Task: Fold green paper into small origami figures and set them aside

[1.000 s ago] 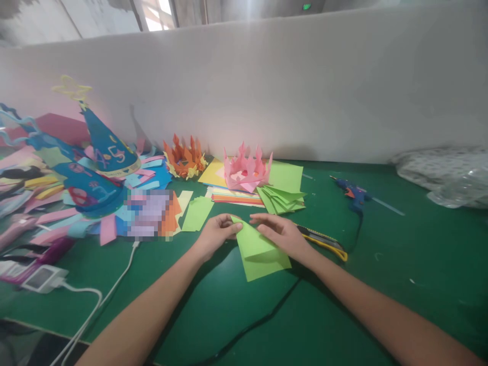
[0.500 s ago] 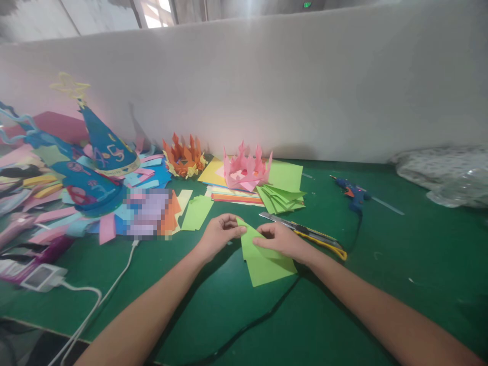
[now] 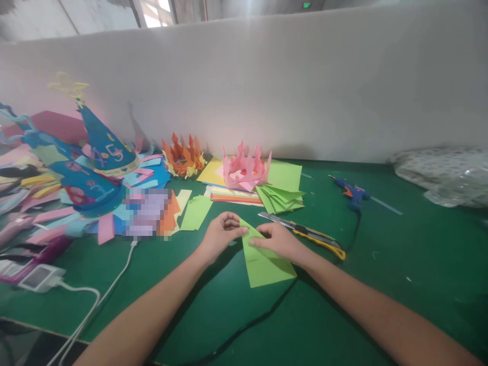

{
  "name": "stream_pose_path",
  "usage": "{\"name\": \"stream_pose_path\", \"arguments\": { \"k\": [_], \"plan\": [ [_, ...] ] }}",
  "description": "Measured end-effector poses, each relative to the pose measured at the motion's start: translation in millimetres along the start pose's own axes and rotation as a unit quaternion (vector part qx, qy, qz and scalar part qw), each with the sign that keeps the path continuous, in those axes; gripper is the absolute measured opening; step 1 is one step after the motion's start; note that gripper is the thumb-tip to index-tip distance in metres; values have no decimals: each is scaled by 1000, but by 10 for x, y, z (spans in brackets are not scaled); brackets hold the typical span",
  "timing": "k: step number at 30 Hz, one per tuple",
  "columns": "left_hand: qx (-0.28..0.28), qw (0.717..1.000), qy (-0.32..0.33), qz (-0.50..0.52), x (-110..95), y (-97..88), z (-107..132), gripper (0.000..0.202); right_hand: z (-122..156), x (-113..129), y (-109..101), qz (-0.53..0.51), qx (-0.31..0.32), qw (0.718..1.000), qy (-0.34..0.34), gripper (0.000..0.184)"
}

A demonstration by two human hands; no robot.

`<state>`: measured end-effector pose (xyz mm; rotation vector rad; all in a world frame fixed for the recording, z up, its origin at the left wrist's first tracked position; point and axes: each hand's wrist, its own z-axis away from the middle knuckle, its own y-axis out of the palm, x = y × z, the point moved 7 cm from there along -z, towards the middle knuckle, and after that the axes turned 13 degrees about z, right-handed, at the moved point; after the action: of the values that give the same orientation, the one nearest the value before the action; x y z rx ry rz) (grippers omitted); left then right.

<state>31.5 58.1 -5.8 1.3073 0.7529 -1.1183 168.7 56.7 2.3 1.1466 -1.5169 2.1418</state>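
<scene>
A light green sheet of paper (image 3: 267, 269), partly folded over, is held between my two hands above the green table. My left hand (image 3: 224, 235) pinches its upper left edge between thumb and fingers. On the other side, my right hand (image 3: 277, 241) is closed on the folded part, thumb on top; the fingers behind the paper are hidden. A yellow and black utility knife (image 3: 310, 235) lies just beyond my right hand. Behind it sits a stack of folded green papers (image 3: 280, 197). More green paper pieces (image 3: 196, 212) lie left of my left hand.
A pink paper crown (image 3: 246, 173) and an orange one (image 3: 185, 161) stand at the back. Blue cone hats (image 3: 109, 145) and coloured strips crowd the left. A blue glue gun (image 3: 353, 193) lies right, its black cord crossing the table. A white cable (image 3: 118, 279) runs front left.
My right thumb has slid slightly left over the green paper. The layers now line up more closely at the left edge. The camera view has shifted a little.
</scene>
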Motion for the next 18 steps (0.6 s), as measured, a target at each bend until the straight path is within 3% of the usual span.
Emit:
{"name": "stream_pose_path", "arguments": {
  "k": [18],
  "plan": [
    [-52, 997, 46, 22, -53, -63, -24, 31, -92, -36, 20, 38, -28, 999, -8, 49]
  ]
}}
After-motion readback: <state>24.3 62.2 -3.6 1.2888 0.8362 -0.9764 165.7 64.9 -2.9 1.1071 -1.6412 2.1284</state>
